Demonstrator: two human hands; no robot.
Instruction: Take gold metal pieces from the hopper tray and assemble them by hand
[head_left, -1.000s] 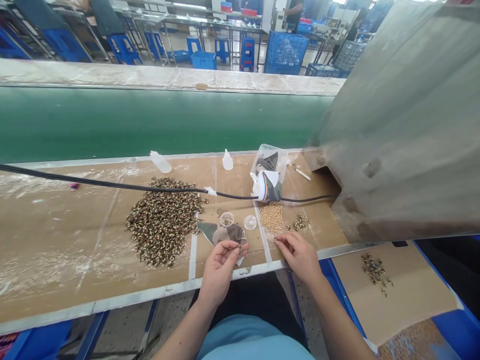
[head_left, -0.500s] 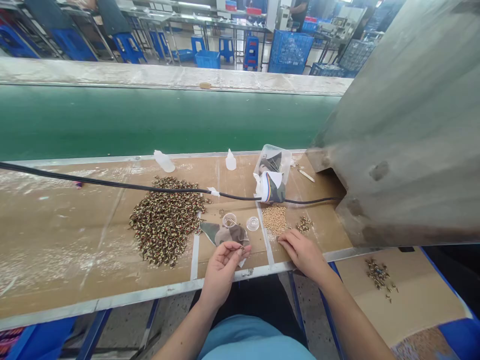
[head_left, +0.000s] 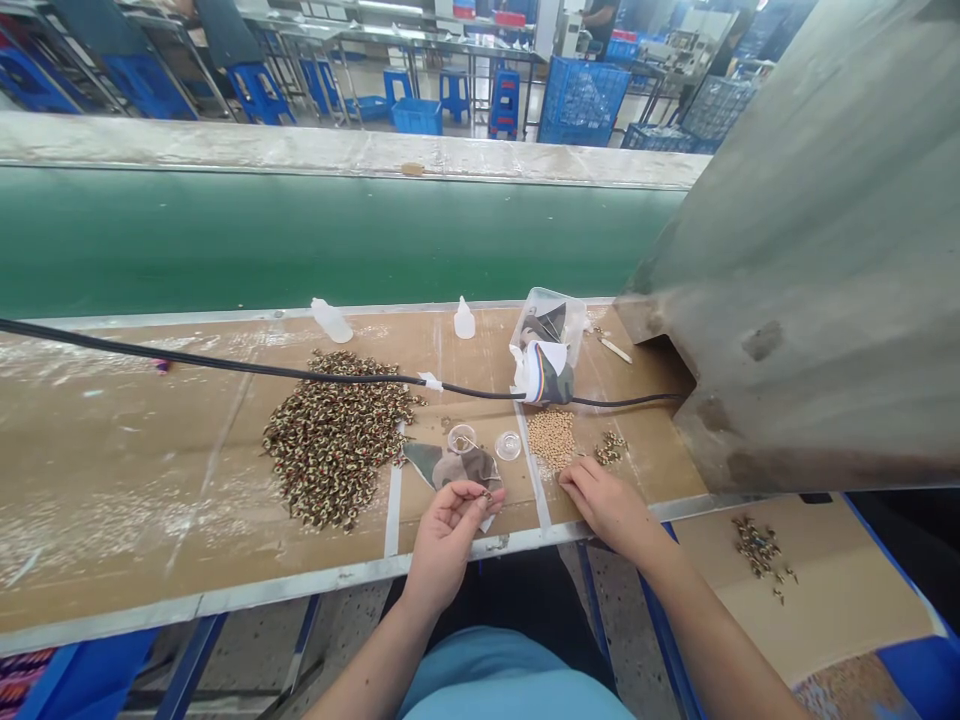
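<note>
Between the thumb and fingers of my left hand is a small metallic-looking piece, held just over a camouflage cloth. My right hand rests on the cardboard, its fingertips pinched together at the near edge of a patch of small tan beads; anything between them is too small to make out. A large heap of small dark-and-gold pieces lies to the left. Just beyond my right hand is a little cluster of similar pieces. A small clear cup stands by the cloth, near a clear lid.
A black cable crosses the cardboard-covered bench. Behind it are two white bottles and a clear plastic box with cloth. A big metal housing blocks the right side. A green conveyor belt runs beyond.
Both hands hold nearly the same positions and grips. The whole view has shifted very slightly.
</note>
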